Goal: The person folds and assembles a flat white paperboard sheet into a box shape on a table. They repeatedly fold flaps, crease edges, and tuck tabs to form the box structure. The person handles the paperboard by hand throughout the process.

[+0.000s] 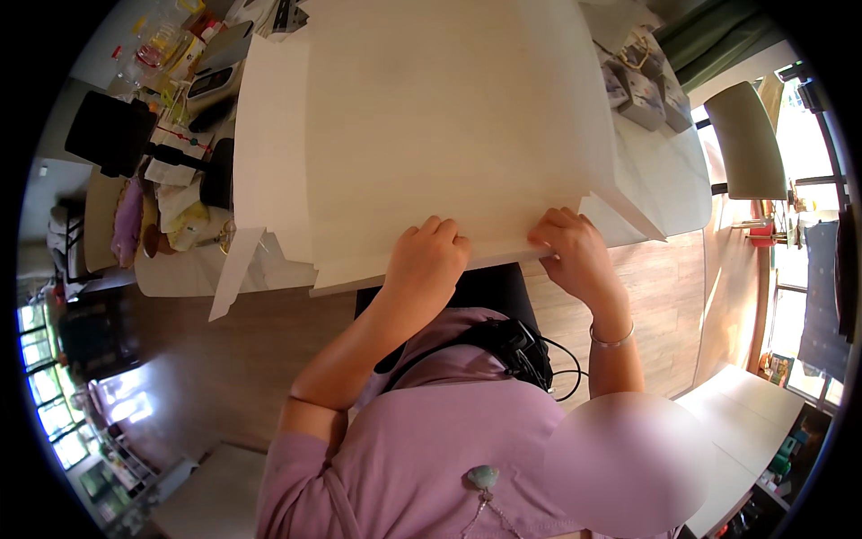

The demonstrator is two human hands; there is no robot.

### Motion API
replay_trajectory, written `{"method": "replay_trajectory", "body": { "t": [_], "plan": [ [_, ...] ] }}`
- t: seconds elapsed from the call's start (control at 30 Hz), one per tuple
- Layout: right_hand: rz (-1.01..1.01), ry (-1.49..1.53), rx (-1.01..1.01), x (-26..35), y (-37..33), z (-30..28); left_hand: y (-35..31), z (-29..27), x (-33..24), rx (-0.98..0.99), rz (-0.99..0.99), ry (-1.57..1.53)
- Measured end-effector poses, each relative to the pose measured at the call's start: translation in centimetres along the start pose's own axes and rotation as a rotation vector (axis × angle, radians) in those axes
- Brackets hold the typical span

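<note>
A big white cardboard sheet (449, 117) with cut flaps spreads over the table in front of me. Its near edge is bent up into a narrow fold along the table's front. My left hand (429, 258) is closed on that folded edge, fingers curled over it. Farther right along the same fold, my right hand (579, 256) pinches the cardboard, thumb and fingers together. Beside it a corner flap (624, 214) sticks out to the right. The left flap (238, 269) hangs past the table's front edge. What lies under the sheet is hidden.
The white table (669, 184) shows on both sides of the sheet. At left stand a black device on a stand (112, 133), clear bottles (154, 54) and bags (184, 220). Small grey boxes (642, 97) sit at right, near a chair (743, 139).
</note>
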State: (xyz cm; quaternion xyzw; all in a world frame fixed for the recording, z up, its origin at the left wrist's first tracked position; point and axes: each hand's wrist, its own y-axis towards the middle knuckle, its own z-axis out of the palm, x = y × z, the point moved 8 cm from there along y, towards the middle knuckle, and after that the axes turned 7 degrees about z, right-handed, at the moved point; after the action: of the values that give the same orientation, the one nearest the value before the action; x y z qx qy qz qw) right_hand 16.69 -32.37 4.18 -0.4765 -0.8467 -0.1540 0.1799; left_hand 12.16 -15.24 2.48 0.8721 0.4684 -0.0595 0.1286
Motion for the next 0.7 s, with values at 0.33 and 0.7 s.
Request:
{"method": "replay_trajectory", "body": {
  "t": [0.33,0.7],
  "plan": [
    [0.265,0.296,0.104,-3.2,1.7,0.1,3.7,-0.8,5.0,0.369,-0.177,-0.199],
    [0.272,0.267,0.039,-2.5,1.6,0.5,3.3,-1.8,9.6,0.526,-0.119,-0.259]
  ]
}}
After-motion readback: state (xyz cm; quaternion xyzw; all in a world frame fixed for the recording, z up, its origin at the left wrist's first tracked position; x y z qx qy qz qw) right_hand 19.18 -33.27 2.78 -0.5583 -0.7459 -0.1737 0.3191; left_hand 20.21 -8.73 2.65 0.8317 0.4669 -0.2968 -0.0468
